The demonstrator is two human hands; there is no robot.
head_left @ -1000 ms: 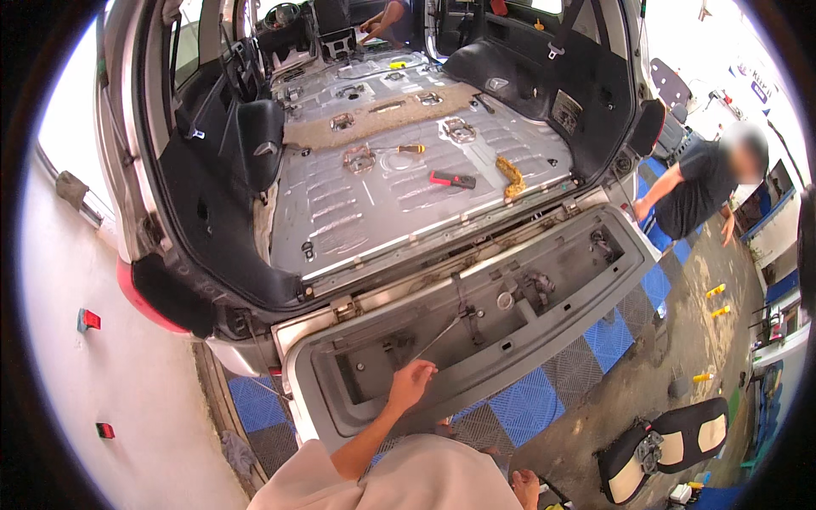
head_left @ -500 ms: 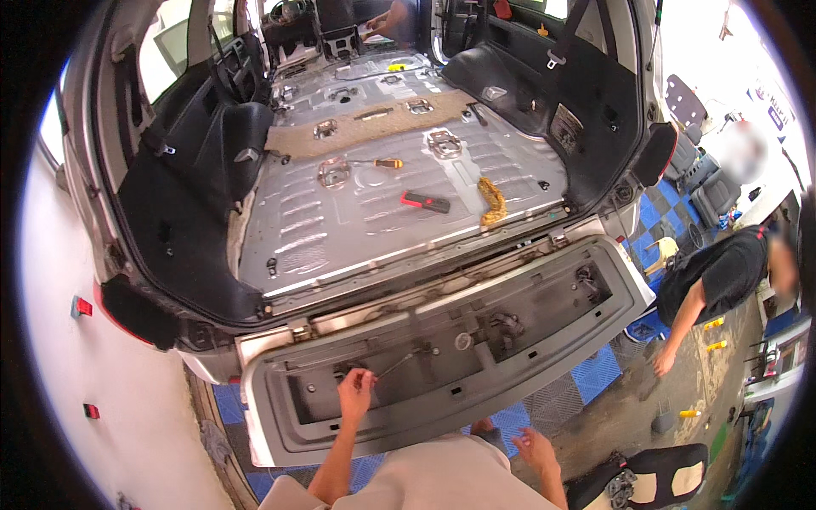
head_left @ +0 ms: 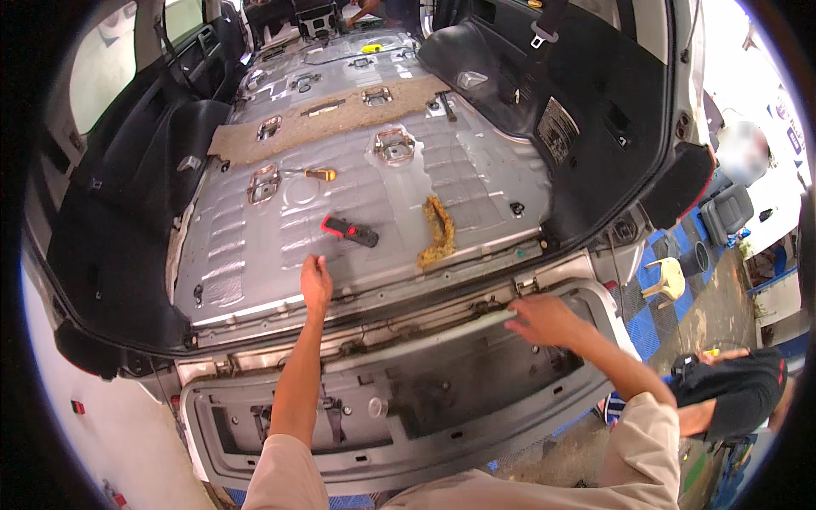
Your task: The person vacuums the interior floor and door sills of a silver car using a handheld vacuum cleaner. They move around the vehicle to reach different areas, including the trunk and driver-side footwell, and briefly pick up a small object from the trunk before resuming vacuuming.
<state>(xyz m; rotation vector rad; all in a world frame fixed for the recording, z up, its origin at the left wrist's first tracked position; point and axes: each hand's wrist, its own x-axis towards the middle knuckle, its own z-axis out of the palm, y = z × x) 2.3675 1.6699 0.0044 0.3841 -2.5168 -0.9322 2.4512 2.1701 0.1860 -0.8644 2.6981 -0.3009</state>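
My left hand (head_left: 315,285) reaches over the rear edge of the car's bare silver load floor (head_left: 255,289), its fingers loosely extended with nothing visible in them. Just beyond its fingertips lies a red-and-black handheld tool (head_left: 350,231), perhaps a work light. My right hand (head_left: 544,321) hovers at the hinge side of the lowered tailgate (head_left: 442,446), fingers apart and slightly bent. To the right of the red-and-black tool, a crumpled yellow-brown strip (head_left: 438,234) rests on the floor. A screwdriver with a yellow handle (head_left: 320,175) lies farther in.
A tan carpet strip (head_left: 323,119) crosses the floor, with a hammer (head_left: 446,106) at its right end. Metal brackets (head_left: 395,146) stand up from the floor. At the right, a person in black (head_left: 748,391) bends near a yellow stool (head_left: 665,280).
My left hand has risen from the tailgate recess to the load floor's edge. My right hand has come up from beside my body to the tailgate's hinge side. The view has moved closer.
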